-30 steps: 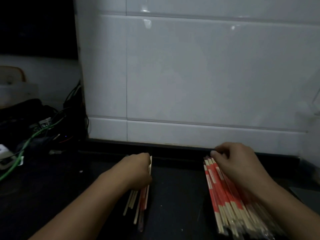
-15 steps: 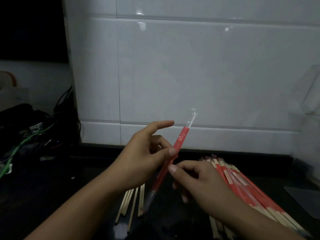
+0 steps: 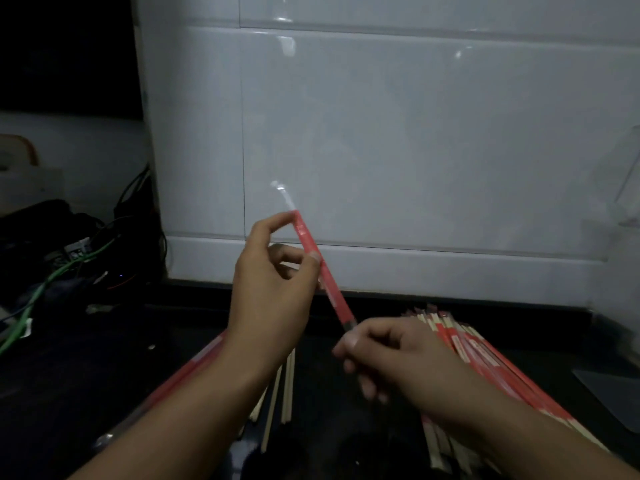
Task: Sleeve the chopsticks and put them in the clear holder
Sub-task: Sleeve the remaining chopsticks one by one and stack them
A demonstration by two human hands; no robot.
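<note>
Head view, dim light: both hands are raised over a dark counter [image 3: 86, 375] in front of a white tiled wall [image 3: 415, 150], sharing one red sleeve [image 3: 323, 275]. The left hand [image 3: 273, 289] pinches the sleeve near its upper half, thumb tip pressed to its side and index finger arched over toward the top, where a clear tip [image 3: 284, 195] pokes past the fingers. The right hand [image 3: 388, 351] grips the lower end, fingers curled under; whether it holds a chopstick there or only the sleeve cannot be told. The sleeve slants from the left-hand pinch down and right into the right-hand grip. Below the left wrist lie loose bare chopsticks [image 3: 284, 386] with more red sleeves [image 3: 194, 368] beside them. Under and beyond the right forearm a large pile [image 3: 485, 362] of red-banded pairs lies flat on the counter. A faint clear holder [image 3: 627, 202] seems to stand well off to the right of the grip, at the frame edge; its contents are not visible. Judging from this, one pair is mid-sleeving, nothing visibly sits in the holder, and most of the work seems left.
</note>
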